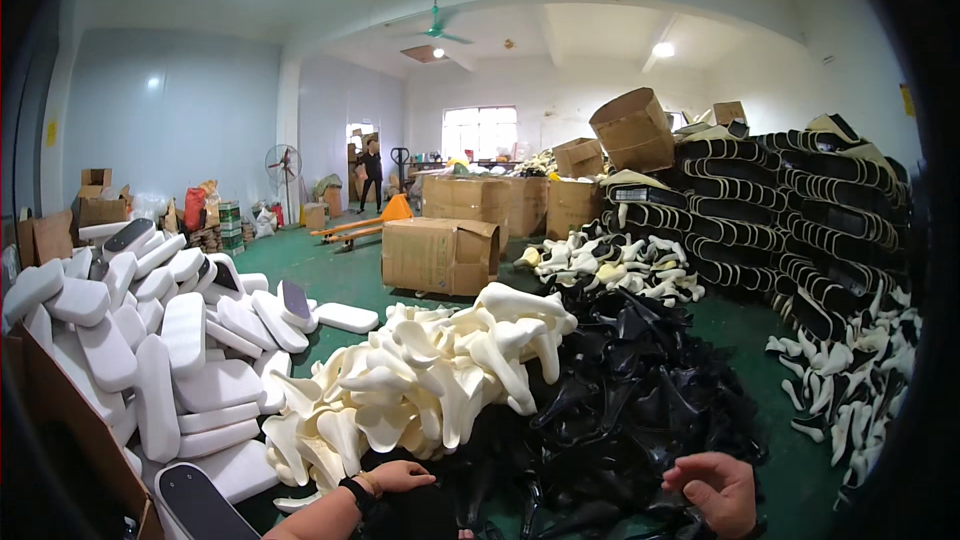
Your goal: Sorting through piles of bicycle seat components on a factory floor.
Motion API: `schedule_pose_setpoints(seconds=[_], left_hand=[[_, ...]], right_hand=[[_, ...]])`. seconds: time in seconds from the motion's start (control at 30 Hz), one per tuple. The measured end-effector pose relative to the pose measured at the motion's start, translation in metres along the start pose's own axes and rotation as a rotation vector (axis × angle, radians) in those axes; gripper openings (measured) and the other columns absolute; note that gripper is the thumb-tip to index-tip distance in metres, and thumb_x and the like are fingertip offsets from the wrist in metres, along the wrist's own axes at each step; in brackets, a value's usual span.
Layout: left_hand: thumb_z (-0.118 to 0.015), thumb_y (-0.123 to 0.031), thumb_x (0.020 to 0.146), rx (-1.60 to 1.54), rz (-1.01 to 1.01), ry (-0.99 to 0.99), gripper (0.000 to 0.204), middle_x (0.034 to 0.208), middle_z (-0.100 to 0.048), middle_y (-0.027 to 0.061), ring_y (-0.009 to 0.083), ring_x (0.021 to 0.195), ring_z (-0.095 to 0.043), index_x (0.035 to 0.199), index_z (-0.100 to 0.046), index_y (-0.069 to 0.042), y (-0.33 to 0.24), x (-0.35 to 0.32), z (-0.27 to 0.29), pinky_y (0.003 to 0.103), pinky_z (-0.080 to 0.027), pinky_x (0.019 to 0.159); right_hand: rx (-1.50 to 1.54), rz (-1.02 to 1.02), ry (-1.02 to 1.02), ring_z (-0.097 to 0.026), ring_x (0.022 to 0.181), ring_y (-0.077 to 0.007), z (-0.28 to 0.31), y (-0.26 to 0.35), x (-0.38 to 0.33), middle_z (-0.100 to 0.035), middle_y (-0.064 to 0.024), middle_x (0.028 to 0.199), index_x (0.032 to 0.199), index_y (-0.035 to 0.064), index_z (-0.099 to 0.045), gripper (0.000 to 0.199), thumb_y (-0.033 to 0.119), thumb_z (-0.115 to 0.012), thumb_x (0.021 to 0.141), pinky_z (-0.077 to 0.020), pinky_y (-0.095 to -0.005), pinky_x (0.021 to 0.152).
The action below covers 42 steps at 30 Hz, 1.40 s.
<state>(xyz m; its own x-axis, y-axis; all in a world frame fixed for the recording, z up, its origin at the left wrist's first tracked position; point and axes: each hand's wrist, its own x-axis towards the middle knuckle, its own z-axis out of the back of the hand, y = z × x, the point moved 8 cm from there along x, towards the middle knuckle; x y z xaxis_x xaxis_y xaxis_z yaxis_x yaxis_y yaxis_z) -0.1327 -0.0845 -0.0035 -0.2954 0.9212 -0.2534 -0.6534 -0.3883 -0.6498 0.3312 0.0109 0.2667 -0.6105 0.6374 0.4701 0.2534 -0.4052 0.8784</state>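
Note:
My left hand (403,477), with a black band at its wrist, lies low in the middle with its fingers stretched out over something dark, and nothing shows in it. Just beyond it rises a heap of cream saddle-shaped foam pieces (440,365). My right hand (716,492) is held up at the lower right, its fingers loosely curved and the thumb apart, with no thing visible in it. It is in front of a large pile of glossy black saddle-shaped shells (640,380), which spreads toward my left hand.
White oblong pads (183,335), some with dark faces, are heaped at left. Cardboard boxes (440,255) stand ahead, beside an orange pallet jack (395,208). Stacked black-and-cream pieces (735,180) rise at right, above scattered white-and-black pieces (830,370). A person (371,175) stands far back.

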Motion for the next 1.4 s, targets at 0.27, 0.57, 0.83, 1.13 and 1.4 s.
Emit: schedule_pose_setpoints(seconds=[0.27, 0.57, 0.83, 1.13, 1.4], left_hand=[[-0.061, -0.058, 0.084, 0.156, -0.032, 0.012, 0.057, 0.106, -0.068, 0.0121, 0.0258, 0.101, -0.063, 0.113, -0.068, -0.009, -0.051, -0.023, 0.013, 0.032, -0.046, 0.09], [-0.056, -0.049, 0.092, 0.562, -0.104, 0.479, 0.052, 0.109, -0.065, 0.0161, 0.0263, 0.101, -0.062, 0.121, -0.061, -0.006, -0.106, 0.016, -0.022, 0.034, -0.047, 0.091], [-0.058, -0.037, 0.094, 0.033, -0.341, 0.469, 0.047, 0.114, -0.065, 0.0142, 0.0225, 0.105, -0.061, 0.125, -0.054, -0.002, -0.179, 0.098, -0.06, 0.033, -0.048, 0.09], [-0.06, -0.038, 0.091, 0.429, -0.261, 0.516, 0.051, 0.105, -0.068, 0.017, 0.0311, 0.097, -0.065, 0.125, -0.054, -0.001, -0.141, 0.161, -0.138, 0.036, -0.05, 0.086], [-0.062, -0.035, 0.089, 0.314, -0.33, 0.431, 0.05, 0.098, -0.068, 0.0174, 0.0324, 0.091, -0.065, 0.125, -0.053, -0.001, -0.186, 0.157, -0.126, 0.038, -0.051, 0.08]], right_hand=[[0.334, 0.595, 0.013, -0.066, 0.066, -0.0264, -0.027, 0.082, 0.037, -0.063, -0.0214, 0.086, 0.094, -0.0079, -0.064, 0.033, 0.024, -0.069, 0.087, -0.0566, -0.0331, 0.062], [0.347, 0.915, -0.035, -0.056, 0.079, -0.0247, 0.025, 0.082, 0.017, -0.064, -0.0132, 0.087, 0.09, 0.005, -0.064, 0.018, 0.023, -0.065, 0.09, -0.0498, -0.0336, 0.068], [0.591, 1.409, 0.014, -0.055, 0.096, -0.0274, 0.019, 0.044, 0.058, -0.069, -0.0126, 0.092, 0.089, 0.0065, -0.073, 0.007, 0.008, -0.067, 0.086, -0.0524, -0.037, 0.082], [0.791, 1.142, 0.052, -0.057, 0.088, -0.0259, 0.017, 0.004, 0.092, -0.068, -0.013, 0.084, 0.081, 0.0049, -0.071, 0.008, 0.01, -0.068, 0.085, -0.0527, -0.0343, 0.075], [0.985, 1.007, 0.155, -0.058, 0.08, -0.0246, 0.005, 0.01, 0.106, -0.067, -0.0133, 0.078, 0.073, 0.0035, -0.07, 0.015, 0.012, -0.068, 0.085, -0.053, -0.0319, 0.069]])
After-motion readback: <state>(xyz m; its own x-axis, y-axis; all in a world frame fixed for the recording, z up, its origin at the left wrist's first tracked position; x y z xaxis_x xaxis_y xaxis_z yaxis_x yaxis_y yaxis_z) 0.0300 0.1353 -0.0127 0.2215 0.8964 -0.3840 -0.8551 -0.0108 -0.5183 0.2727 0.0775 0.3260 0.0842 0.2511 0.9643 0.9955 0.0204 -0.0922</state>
